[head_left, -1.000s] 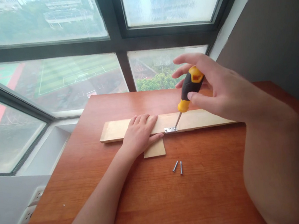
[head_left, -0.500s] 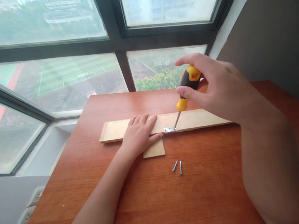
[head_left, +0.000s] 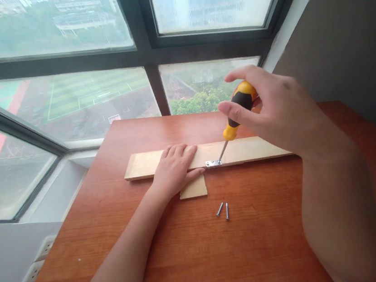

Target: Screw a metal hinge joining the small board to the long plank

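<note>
A long pale wooden board (head_left: 244, 148) lies across the table, and my left hand (head_left: 174, 166) presses flat on it with fingers stretched out. Under that hand, a smaller wood piece (head_left: 194, 188) sticks out toward me. A small metal bracket (head_left: 213, 163) sits at the board's near edge, just right of my left thumb. My right hand (head_left: 266, 108) holds a yellow and black screwdriver (head_left: 243, 95) by its handle, with the index finger and thumb lifted partly off. Its tilted shaft meets the right end of the bracket; the screw head there is too small to make out.
Two loose screws (head_left: 223, 211) lie on the reddish-brown table (head_left: 188, 251) in front of the bracket. Behind the table stand large windows with a dark frame (head_left: 157, 90). Wall sockets (head_left: 31, 273) are at the lower left, and a grey wall (head_left: 343, 39) rises on the right.
My right fingers have shifted on the screwdriver handle, and the handle has turned slightly, showing a different side. My left hand and the board stay put.
</note>
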Tool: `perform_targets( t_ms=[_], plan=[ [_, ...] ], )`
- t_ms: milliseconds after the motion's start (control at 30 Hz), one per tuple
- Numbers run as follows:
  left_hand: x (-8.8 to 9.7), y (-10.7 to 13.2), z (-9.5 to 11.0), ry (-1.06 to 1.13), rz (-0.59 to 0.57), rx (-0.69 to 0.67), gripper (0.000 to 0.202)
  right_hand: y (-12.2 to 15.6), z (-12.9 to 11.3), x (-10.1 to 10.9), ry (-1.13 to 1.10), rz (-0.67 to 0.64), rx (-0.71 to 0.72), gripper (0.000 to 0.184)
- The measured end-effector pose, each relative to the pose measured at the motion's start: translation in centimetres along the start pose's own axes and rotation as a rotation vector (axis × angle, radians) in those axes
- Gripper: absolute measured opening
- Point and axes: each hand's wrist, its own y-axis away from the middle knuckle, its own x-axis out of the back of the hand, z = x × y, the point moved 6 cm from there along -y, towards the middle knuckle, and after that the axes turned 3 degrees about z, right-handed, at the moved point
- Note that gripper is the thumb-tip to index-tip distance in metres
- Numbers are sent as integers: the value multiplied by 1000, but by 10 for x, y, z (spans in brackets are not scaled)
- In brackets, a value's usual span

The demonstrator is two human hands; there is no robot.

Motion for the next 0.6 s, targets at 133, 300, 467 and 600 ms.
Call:
perform_targets(
  t_ms=[133,300,467,600],
  plan=[
    [0,0,0,5,-1,1,61,4,-5,-3,-193,-141,53,54],
    [1,0,0,3,-2,5,62,-1,-4,-1,2,-3,63,39],
    [0,0,1,-5,-2,1,62,-1,-1,-2,-37,-22,21,38],
    [0,0,0,-8,-4,0,62,2,-4,-3,-174,-98,55,41]
  ],
)
